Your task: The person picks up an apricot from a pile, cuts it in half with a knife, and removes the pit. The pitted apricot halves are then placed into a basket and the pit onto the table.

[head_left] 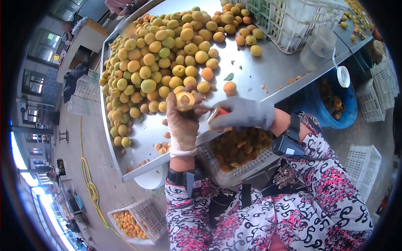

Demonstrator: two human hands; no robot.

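Apricot: I held one apricot [184,101] in my left hand [182,121], raised just above the near edge of the steel table [268,71], its cut face turned up toward me.
Left hand: gloved, my fingers were wrapped closed around that fruit.
Right hand: my right hand [241,113], in a grey glove, was clenched on a small red-handled tool [218,113] just beside the fruit; I could not make out its blade.
Below my hands: a white crate [234,171] of halved apricots sat under the table edge.
Table: a large heap of whole apricots [163,62] covered the far left part.
Further out: a blue tub [335,104] stood at the right, well apart.
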